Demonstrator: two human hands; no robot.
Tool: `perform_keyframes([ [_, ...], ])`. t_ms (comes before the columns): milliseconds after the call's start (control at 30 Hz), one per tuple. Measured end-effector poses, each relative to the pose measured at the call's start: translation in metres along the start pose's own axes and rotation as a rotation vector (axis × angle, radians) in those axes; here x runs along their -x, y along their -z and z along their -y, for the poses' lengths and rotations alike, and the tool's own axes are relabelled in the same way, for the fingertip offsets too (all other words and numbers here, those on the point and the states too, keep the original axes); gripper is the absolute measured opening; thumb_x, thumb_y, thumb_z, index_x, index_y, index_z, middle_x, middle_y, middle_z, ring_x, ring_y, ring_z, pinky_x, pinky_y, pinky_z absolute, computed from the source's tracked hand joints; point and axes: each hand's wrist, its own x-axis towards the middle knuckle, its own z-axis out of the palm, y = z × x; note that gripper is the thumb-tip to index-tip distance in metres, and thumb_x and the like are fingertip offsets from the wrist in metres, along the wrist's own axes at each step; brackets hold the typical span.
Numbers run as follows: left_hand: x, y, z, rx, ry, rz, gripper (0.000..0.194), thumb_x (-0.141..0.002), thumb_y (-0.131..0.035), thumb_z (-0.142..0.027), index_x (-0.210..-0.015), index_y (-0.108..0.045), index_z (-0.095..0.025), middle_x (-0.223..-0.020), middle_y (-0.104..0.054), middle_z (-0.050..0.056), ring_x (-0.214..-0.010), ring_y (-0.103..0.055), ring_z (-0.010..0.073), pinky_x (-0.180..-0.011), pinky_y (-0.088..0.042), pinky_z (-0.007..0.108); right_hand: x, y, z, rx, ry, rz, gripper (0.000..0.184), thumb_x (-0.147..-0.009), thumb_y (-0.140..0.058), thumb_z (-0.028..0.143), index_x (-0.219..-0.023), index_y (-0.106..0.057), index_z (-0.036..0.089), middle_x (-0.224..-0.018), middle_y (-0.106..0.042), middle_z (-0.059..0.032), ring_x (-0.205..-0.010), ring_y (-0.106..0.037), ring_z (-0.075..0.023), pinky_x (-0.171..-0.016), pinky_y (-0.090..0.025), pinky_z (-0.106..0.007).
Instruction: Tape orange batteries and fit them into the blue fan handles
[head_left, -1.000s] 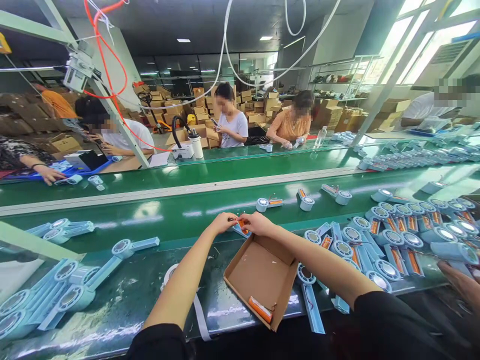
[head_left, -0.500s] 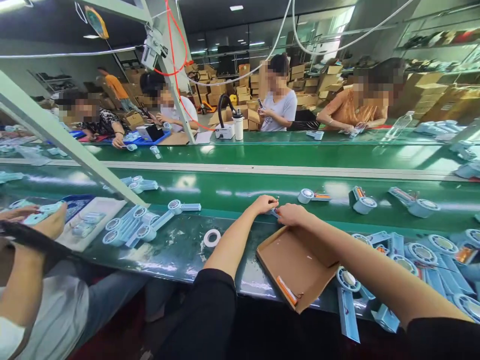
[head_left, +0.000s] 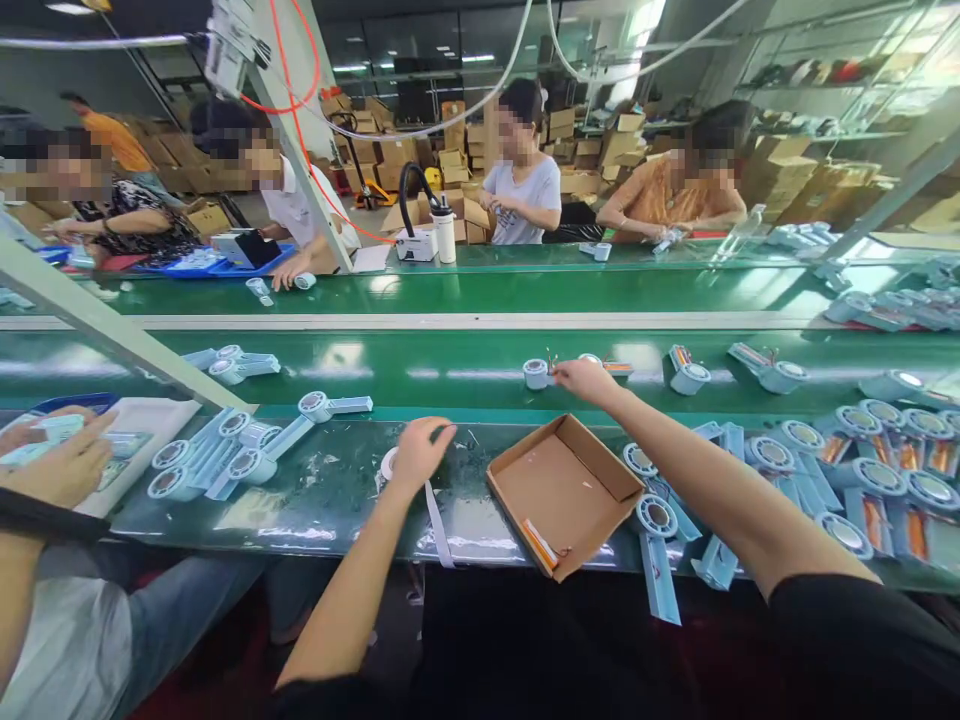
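My right hand [head_left: 589, 380] reaches over the green belt, its fingers closed at the side of a pale blue handheld fan [head_left: 535, 374]. Thin wires stick up beside the fingertips, and the fan's handle side is hidden by the hand. Nearer to me, my left hand [head_left: 422, 452] hovers low over the bench with curled fingers; whatever they hold, if anything, is too small to make out. A roll of white tape [head_left: 388, 463] lies partly behind that hand. Below the wrist a white strip [head_left: 439, 525] runs to the bench edge.
Between my arms sits an open cardboard box [head_left: 566, 490] with an orange-wrapped part [head_left: 541, 540]. Fan parts [head_left: 844, 475] crowd the right side; more fans [head_left: 247, 465] lie left. A co-worker's hands [head_left: 64, 450] work at far left. Several people sit across the belt.
My hands, together above the box before, are apart now. The left has come back toward the tape roll; the right has moved forward onto the belt with the fan. The view has shifted.
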Motion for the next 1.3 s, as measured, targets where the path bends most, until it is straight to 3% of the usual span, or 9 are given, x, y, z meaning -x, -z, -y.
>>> perform_keyframes([
  [200, 0.098, 0.055, 0.053, -0.121, 0.003, -0.02, 0.029, -0.098, -0.057, -0.041, -0.097, -0.079, -0.022, -0.104, -0.082, 0.013, -0.111, -0.072, 0.0336, -0.098, -0.062, 0.052, 0.031, -0.009, 0.039, -0.169, 0.109, -0.071, 0.017, -0.102, -0.073, 0.03, -0.107, -0.075, 0.015, -0.109, -0.076, -0.0062, -0.093, -0.07, -0.0155, -0.089, -0.059, -0.033],
  [400, 0.102, 0.046, 0.0, -0.186, -0.205, -0.108, 0.025, -0.103, -0.054, -0.032, -0.116, -0.072, -0.021, -0.123, -0.077, 0.016, -0.141, -0.058, 0.0371, -0.117, -0.05, 0.058, 0.146, -0.072, 0.089, -0.341, 0.175, 0.54, 0.057, -0.088, -0.084, 0.051, -0.134, -0.075, 0.018, -0.068, -0.074, 0.0046, -0.052, -0.06, -0.0118, -0.053, -0.046, -0.022],
  [500, 0.102, 0.051, -0.018, -0.165, -0.32, -0.051, 0.026, -0.105, -0.052, -0.035, -0.119, -0.069, -0.021, -0.122, -0.076, 0.015, -0.126, -0.068, 0.0325, -0.108, -0.057, 0.048, 0.187, -0.096, 0.093, -0.531, 0.163, 0.828, 0.056, -0.093, -0.073, 0.065, -0.113, -0.08, 0.014, -0.061, -0.067, 0.0038, -0.051, -0.054, -0.0095, -0.051, -0.04, -0.021],
  [600, 0.105, 0.057, -0.024, -0.138, -0.339, -0.048, 0.026, -0.105, -0.052, -0.035, -0.122, -0.066, -0.021, -0.116, -0.077, 0.013, -0.113, -0.071, 0.0305, -0.1, -0.059, 0.044, 0.207, -0.104, 0.087, -0.582, 0.153, 0.756, 0.06, -0.092, -0.069, 0.073, -0.097, -0.077, 0.014, -0.062, -0.064, 0.0024, -0.057, -0.055, -0.0103, -0.056, -0.041, -0.022],
  [733, 0.113, 0.057, -0.037, -0.104, -0.406, -0.09, 0.021, -0.103, -0.056, -0.03, -0.122, -0.065, -0.022, -0.115, -0.077, 0.012, -0.113, -0.07, 0.0308, -0.099, -0.058, 0.045, 0.207, -0.099, 0.086, -0.593, 0.097, 0.536, 0.066, -0.085, -0.073, 0.079, -0.108, -0.071, 0.017, -0.062, -0.063, 0.0054, -0.058, -0.055, -0.0118, -0.059, -0.042, -0.023],
  [867, 0.119, 0.056, -0.045, -0.129, -0.359, -0.127, 0.021, -0.105, -0.053, -0.029, -0.122, -0.063, -0.022, -0.12, -0.076, 0.013, -0.114, -0.07, 0.0314, -0.099, -0.057, 0.046, 0.212, -0.095, 0.089, -0.594, 0.261, 0.76, 0.063, -0.097, -0.06, 0.076, -0.081, -0.071, 0.016, -0.059, -0.061, 0.0029, -0.053, -0.05, -0.0097, -0.053, -0.038, -0.023],
  [1033, 0.132, 0.063, -0.034, -0.155, -0.259, -0.233, 0.023, -0.105, -0.058, -0.026, -0.126, -0.062, -0.019, -0.116, -0.075, 0.013, -0.109, -0.072, 0.0286, -0.095, -0.058, 0.039, 0.225, -0.078, 0.068, -0.555, 0.41, 1.093, 0.059, -0.099, -0.063, 0.069, -0.087, -0.078, 0.013, -0.062, -0.065, 0.0001, -0.056, -0.059, -0.0107, -0.058, -0.044, -0.022],
  [1200, 0.139, 0.059, -0.032, -0.159, -0.306, -0.276, 0.03, -0.1, -0.061, -0.014, -0.13, -0.063, -0.017, -0.115, -0.074, 0.014, -0.109, -0.071, 0.0298, -0.098, -0.058, 0.041, 0.195, -0.056, 0.05, 0.155, 0.178, 0.574, 0.033, -0.104, -0.066, 0.046, -0.117, -0.077, 0.018, -0.099, -0.082, -0.0097, -0.088, -0.076, -0.0218, -0.075, -0.05, -0.027],
  [1300, 0.135, 0.05, -0.043, -0.112, -0.35, -0.22, 0.033, -0.099, -0.06, -0.011, -0.13, -0.064, -0.019, -0.113, -0.074, 0.011, -0.107, -0.071, 0.0281, -0.098, -0.059, 0.041, 0.179, -0.065, 0.051, 0.565, 0.086, 0.596, 0.034, -0.102, -0.066, 0.042, -0.122, -0.075, 0.015, -0.108, -0.082, -0.0178, -0.099, -0.078, -0.0313, -0.077, -0.051, -0.032],
])
